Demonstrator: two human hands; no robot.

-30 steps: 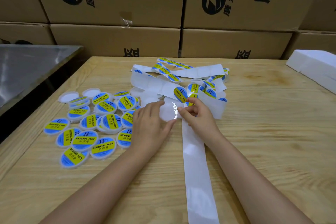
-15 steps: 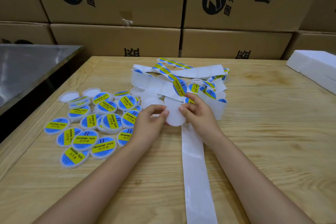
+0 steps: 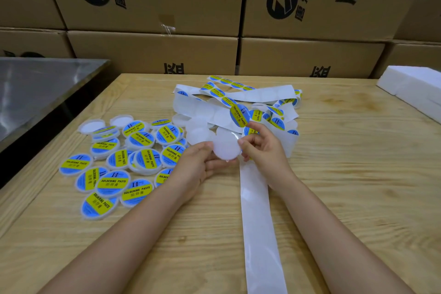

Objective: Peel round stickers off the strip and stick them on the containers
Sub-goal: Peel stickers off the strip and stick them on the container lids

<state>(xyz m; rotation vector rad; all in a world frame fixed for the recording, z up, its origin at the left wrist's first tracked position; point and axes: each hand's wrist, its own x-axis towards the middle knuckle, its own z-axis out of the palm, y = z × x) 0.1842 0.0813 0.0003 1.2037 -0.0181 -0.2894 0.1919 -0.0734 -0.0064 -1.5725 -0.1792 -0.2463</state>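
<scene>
My left hand [image 3: 199, 163] holds a plain white round container [image 3: 225, 149] just above the wooden table. My right hand [image 3: 263, 149] is beside the container's right edge and pinches a peeled blue-and-yellow round sticker [image 3: 239, 114], which stands up above the container. The white backing strip [image 3: 256, 222] runs from under my right hand to the near edge. Its tangled part with several stickers [image 3: 241, 96] lies behind my hands. Several labelled containers [image 3: 133, 157] lie in a pile to the left. A few unlabelled white ones [image 3: 198, 130] sit next to the tangle.
Stacked cardboard boxes [image 3: 152, 52] wall off the back of the table [image 3: 358, 186]. A steel surface [image 3: 35, 93] stands off the left edge. White foam blocks [image 3: 415, 88] lie at the far right corner.
The sticker has come off the strip and risen in my right hand. My left hand has lifted the white container off the table and tilted it toward me.
</scene>
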